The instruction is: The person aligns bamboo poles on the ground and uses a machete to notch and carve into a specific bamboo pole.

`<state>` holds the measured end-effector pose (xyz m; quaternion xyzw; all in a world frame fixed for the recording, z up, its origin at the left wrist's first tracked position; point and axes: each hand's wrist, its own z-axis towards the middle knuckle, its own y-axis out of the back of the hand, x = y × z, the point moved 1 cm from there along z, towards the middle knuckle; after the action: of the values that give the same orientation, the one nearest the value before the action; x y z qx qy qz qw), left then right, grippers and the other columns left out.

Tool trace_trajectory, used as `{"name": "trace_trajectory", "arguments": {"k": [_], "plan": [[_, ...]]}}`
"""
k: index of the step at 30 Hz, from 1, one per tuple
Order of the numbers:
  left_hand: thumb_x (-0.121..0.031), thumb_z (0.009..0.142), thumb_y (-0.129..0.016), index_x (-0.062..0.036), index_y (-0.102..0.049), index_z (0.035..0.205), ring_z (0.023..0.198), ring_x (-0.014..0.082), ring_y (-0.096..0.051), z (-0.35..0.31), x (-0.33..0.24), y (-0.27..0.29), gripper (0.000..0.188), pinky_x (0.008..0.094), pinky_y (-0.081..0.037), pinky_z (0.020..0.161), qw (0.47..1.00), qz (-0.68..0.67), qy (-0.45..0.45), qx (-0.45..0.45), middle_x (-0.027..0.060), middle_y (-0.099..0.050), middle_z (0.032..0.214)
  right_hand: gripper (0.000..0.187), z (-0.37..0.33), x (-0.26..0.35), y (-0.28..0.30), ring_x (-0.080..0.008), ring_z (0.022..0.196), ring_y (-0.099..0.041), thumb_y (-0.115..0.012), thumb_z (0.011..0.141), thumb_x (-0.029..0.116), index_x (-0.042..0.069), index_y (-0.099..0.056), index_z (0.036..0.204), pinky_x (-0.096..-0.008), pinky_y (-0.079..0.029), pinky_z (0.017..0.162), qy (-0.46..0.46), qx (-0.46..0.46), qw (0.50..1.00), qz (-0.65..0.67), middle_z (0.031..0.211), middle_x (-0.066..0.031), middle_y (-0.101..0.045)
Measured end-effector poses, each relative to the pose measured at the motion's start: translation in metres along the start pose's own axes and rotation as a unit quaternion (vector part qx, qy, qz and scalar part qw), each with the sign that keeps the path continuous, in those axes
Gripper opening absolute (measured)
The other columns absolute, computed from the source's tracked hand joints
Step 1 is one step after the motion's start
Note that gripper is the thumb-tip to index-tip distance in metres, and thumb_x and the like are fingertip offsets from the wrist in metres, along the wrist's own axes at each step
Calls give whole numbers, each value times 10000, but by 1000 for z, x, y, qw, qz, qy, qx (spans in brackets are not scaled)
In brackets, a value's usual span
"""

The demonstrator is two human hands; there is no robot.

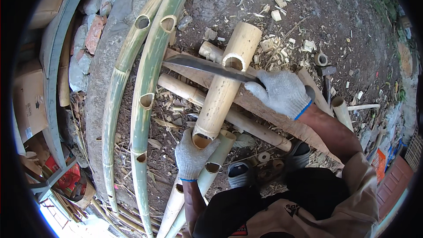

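A thick pale bamboo pole (217, 101) slants away from me across a wooden plank, with a cut opening (233, 61) near its far end and another (202, 140) beside my left hand. My left hand (192, 161), in a grey knit glove with a blue cuff, is closed around the pole by that nearer opening. In the matching glove, my right hand (282, 92) grips a machete (200, 65) by its handle. The dark blade crosses over the pole just on the near side of the far opening, its tip pointing left; whether it touches the bamboo, I cannot tell.
Two long notched green bamboo poles (143, 101) curve along the left. Round wood pieces (187, 90) and the plank (269, 112) lie underneath. Wood chips (282, 46) litter the dirt. Bricks (94, 35) and a cardboard box (28, 99) stand far left. My shoes (240, 174) are close to the plank.
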<state>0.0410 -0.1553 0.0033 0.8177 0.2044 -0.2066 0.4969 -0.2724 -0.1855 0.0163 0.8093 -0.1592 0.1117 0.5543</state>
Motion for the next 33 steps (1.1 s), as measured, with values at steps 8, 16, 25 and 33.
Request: {"name": "trace_trajectory", "arguments": {"k": [8,16,25,33], "plan": [[-542,739,-928,-49,-697,1206,921,413,-785,-3,-5,2,717,494,-621,779,1000,10,19,10,218,-787,998,588,-10,2,-1,-335,693,-760,-572,1043,619,63,-758,988,-483,-604,603,36,-58,997,-22,747,-164,-727],[-566,733,-923,-48,-695,1174,909,414,-784,-7,1,-1,717,495,-621,777,1000,-6,8,0,215,-785,990,580,-13,9,2,-361,712,-757,-581,1039,623,60,-719,1018,-505,-601,632,52,-67,996,7,748,-181,-721],[-579,739,-912,-44,-691,1248,960,424,-780,-4,-7,1,771,504,-622,818,999,21,28,24,230,-785,1038,587,-8,-2,-11,-382,673,-745,-555,1053,621,59,-723,1035,-503,-594,607,33,-83,996,24,721,-190,-716],[-579,745,-896,-76,-683,1294,993,428,-776,-10,-6,3,775,508,-614,857,1000,12,19,1,223,-792,1049,658,-6,-4,-5,-403,739,-750,-502,1052,674,51,-711,1019,-532,-590,668,46,-83,995,-9,794,-207,-732]]}}
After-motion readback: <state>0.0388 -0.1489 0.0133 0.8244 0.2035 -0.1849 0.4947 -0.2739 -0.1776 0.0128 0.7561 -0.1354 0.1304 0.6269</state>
